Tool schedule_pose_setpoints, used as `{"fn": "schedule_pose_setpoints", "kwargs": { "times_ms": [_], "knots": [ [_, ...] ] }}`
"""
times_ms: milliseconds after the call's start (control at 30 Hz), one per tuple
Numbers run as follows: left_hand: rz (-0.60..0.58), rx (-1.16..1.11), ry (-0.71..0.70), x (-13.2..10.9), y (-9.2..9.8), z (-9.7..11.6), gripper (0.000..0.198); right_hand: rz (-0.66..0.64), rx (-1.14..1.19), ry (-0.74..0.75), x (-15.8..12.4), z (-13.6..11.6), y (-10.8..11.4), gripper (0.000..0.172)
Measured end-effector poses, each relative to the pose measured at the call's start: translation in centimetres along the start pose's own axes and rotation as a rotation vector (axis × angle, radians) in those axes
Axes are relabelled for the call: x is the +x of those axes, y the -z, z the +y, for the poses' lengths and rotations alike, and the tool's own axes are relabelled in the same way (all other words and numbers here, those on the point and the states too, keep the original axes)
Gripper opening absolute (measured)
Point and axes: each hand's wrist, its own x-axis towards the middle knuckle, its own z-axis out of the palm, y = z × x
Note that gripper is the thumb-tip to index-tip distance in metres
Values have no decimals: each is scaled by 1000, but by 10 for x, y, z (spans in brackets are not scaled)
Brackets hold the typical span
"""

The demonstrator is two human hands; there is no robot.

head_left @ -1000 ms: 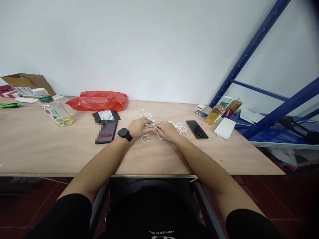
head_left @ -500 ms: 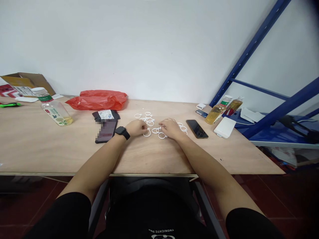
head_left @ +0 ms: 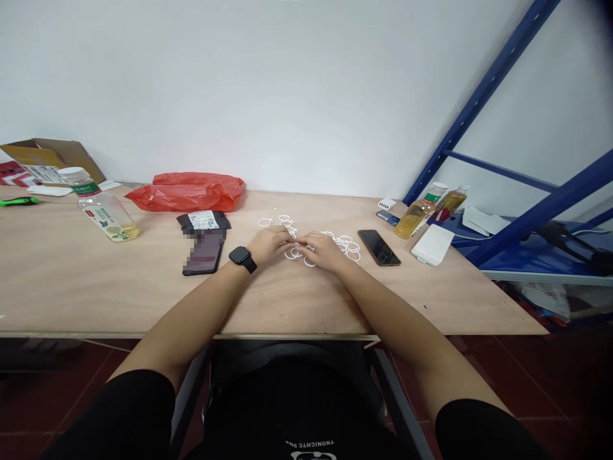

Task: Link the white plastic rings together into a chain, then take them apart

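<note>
My left hand (head_left: 272, 243), with a black watch (head_left: 242, 258) on its wrist, is closed in a pinch on a white plastic ring (head_left: 290, 255). Its fingertips meet those of my right hand (head_left: 324, 250), which is closed on another white ring (head_left: 310, 262) at the same spot. The fingers partly hide both rings and the place where they come together. Behind my left hand lie several loose white rings (head_left: 265, 222). More white rings (head_left: 353, 246) lie in a cluster just right of my right hand.
A dark phone (head_left: 378, 248) lies to the right, near a white box (head_left: 432, 245) and a tilted bottle (head_left: 419, 212). On the left are another phone (head_left: 205, 253), a black packet (head_left: 204, 220), a red plastic bag (head_left: 191, 193) and a nearly drained bottle (head_left: 106, 214).
My left hand has moved right with its ring, up against my right hand. The fingertips of both hands now touch. My right hand has barely shifted.
</note>
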Motion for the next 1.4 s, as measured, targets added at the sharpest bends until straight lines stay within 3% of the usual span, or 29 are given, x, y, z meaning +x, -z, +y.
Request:
{"fn": "schedule_pose_setpoints", "kwargs": {
  "times_ms": [333,433,567,700,933,1200,1400],
  "knots": [
    [1,-120,66,0,-17,-4,33,-9,7,-53,3,-4,-1,14],
    [-16,-26,126,-3,-21,-14,42,-29,-28,-77,3,-2,0,15],
    [-124,173,333,-8,-24,-22,54,-72,-71,-106,3,0,1,14],
    [-219,246,405,-11,-24,-22,50,6,-75,-162,2,3,0,13],
    [-70,261,429,-11,-29,-27,27,228,-120,-189,-1,19,5,12],
    [36,249,450,-10,-23,-36,16,75,-204,-67,-1,15,2,11],
    [70,247,345,-4,-14,-24,12,102,-158,-49,0,12,-2,8]
  ]
}}
